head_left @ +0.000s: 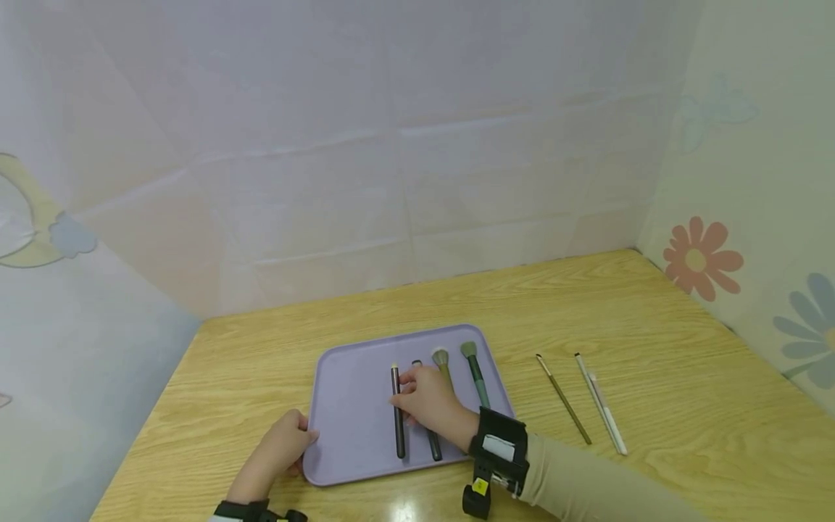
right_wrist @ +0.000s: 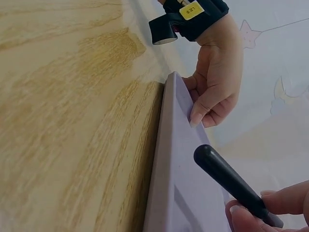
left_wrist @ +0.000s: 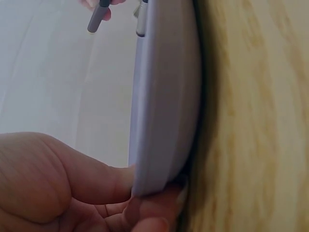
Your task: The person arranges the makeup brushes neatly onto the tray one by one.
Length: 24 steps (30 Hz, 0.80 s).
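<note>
My right hand (head_left: 433, 402) pinches a black-handled makeup brush (head_left: 400, 438) between thumb and fingertips, above the lilac tray (head_left: 349, 413). The brush's pale tip points to the far side, its rounded handle end toward me. In the right wrist view the handle (right_wrist: 224, 174) slants over the tray, apart from its surface. My left hand (head_left: 280, 444) grips the tray's near left corner, thumb on the rim (left_wrist: 154, 96) and fingers beneath. Under the right hand lies another dark brush (head_left: 433, 446), partly hidden. Beside it are a fluffy brush with a golden handle (head_left: 442, 359) and a green brush (head_left: 478, 373).
On the wooden table (head_left: 215, 406), right of the tray, lie a slim brown brush (head_left: 564, 400) and two thin white brushes (head_left: 607, 415) side by side. A pale cloth backdrop (head_left: 313, 181) borders the table's far edge and sides. Both wrists wear black camera mounts.
</note>
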### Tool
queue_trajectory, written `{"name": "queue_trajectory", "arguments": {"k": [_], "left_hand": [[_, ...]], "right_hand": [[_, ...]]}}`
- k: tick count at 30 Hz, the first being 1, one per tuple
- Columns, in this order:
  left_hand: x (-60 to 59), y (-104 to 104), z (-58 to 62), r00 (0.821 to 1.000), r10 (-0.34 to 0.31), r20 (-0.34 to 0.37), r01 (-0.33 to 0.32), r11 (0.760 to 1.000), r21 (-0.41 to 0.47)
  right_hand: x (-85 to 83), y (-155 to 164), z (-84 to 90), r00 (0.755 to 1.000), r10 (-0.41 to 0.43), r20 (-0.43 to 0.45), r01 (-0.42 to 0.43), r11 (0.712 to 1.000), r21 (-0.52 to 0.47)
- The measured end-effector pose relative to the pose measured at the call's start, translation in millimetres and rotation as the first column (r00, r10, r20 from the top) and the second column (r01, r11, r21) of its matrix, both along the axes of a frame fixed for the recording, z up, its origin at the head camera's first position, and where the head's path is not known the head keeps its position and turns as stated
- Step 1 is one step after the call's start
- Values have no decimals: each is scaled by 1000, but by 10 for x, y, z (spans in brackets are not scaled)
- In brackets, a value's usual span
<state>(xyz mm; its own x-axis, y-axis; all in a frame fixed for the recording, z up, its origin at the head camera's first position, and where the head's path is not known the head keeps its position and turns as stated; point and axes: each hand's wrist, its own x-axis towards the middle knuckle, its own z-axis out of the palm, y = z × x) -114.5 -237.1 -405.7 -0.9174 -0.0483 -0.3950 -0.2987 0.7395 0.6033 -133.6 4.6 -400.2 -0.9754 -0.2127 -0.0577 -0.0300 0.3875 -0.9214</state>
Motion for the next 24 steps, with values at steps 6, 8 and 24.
{"name": "queue_trajectory", "arguments": {"k": [6, 8, 24], "left_hand": [[-2, -3, 4, 1000, -4, -1, 4, 1000, -11], [0, -4, 5, 1000, -3, -2, 3, 1000, -11], [16, -12, -1, 1000, -10, -21, 10, 1000, -4]], "right_hand": [[5, -42, -3, 1000, 4, -6, -4, 1000, 25], [0, -61, -5, 1000, 10, -3, -9, 999, 45], [20, -179, -29, 1000, 31, 3, -31, 982, 188]]}}
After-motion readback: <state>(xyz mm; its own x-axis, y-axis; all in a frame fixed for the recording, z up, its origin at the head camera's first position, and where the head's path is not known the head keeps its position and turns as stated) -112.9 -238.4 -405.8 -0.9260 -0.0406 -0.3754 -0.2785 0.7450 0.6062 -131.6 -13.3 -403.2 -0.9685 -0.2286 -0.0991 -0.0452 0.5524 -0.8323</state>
